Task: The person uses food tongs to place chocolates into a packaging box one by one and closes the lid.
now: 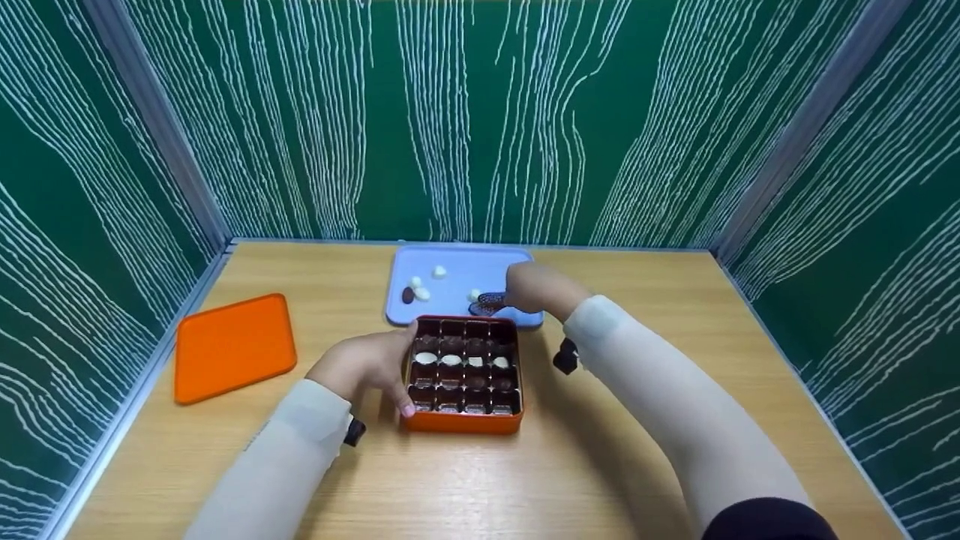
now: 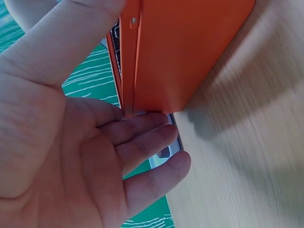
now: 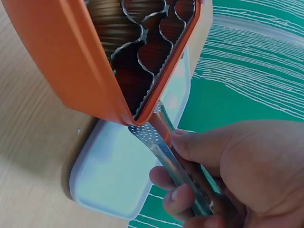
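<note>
An orange box (image 1: 465,424) holds a dark compartmented insert, with a row of white pieces (image 1: 450,360) across it and dark brown pieces (image 1: 452,345) in some other compartments. My left hand (image 1: 373,361) holds the box's left side, thumb by the near corner and fingers toward the far one. In my right hand (image 1: 536,287) is a pair of metal tongs (image 3: 173,164) with perforated tips. Those tips lie over the blue tray (image 1: 480,257), close to a white piece (image 1: 475,295); whether they touch it is hard to tell. The box rim partly hides them in the right wrist view.
Toward the tray's left lie several white pieces (image 1: 439,271) and a brown one (image 1: 408,295). An orange lid-like tray (image 1: 236,349) rests on the wooden table (image 1: 637,390) at the left. Green panels (image 1: 517,135) with white lines enclose the table's back and sides.
</note>
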The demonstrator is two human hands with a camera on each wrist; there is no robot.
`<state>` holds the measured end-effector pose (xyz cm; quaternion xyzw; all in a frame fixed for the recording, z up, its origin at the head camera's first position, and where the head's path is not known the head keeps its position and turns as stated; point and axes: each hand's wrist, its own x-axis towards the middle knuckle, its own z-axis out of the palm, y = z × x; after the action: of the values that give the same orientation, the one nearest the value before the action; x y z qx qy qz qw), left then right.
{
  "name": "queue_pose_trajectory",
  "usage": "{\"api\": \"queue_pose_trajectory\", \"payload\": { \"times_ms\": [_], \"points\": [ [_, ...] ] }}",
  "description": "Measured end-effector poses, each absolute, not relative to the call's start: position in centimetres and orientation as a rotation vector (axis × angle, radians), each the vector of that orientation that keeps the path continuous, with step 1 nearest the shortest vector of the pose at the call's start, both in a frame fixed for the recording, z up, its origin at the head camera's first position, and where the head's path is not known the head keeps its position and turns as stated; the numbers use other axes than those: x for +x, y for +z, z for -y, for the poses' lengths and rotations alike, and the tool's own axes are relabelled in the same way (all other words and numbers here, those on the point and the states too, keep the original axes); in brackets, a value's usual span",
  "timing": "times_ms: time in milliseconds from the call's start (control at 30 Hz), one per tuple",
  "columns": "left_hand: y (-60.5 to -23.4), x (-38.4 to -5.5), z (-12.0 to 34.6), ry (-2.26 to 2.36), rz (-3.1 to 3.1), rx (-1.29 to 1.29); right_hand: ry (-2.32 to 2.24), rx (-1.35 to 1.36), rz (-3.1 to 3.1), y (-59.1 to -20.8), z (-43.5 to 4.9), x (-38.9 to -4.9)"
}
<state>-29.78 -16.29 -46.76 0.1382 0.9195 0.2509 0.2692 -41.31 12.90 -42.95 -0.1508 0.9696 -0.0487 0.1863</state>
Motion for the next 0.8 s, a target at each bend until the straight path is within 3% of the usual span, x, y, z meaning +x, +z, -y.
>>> {"api": "queue_pose_trajectory", "payload": {
  "times_ms": [367, 600, 800],
  "points": [
    [-46.8, -29.7, 16.1, 0.618, -2.487, 0.390, -0.136, -0.876, -2.880, -38.9, -14.3, -37.1],
    [-46.6, -29.6, 16.2, 0.614, -2.476, 0.377, -0.110, -0.959, -2.762, -37.1, -13.1, -32.2],
    [-46.4, -29.7, 16.3, 0.605, -2.485, 0.387, 0.039, -1.044, -2.701, -37.6, -11.8, -29.9]
  ]
}}
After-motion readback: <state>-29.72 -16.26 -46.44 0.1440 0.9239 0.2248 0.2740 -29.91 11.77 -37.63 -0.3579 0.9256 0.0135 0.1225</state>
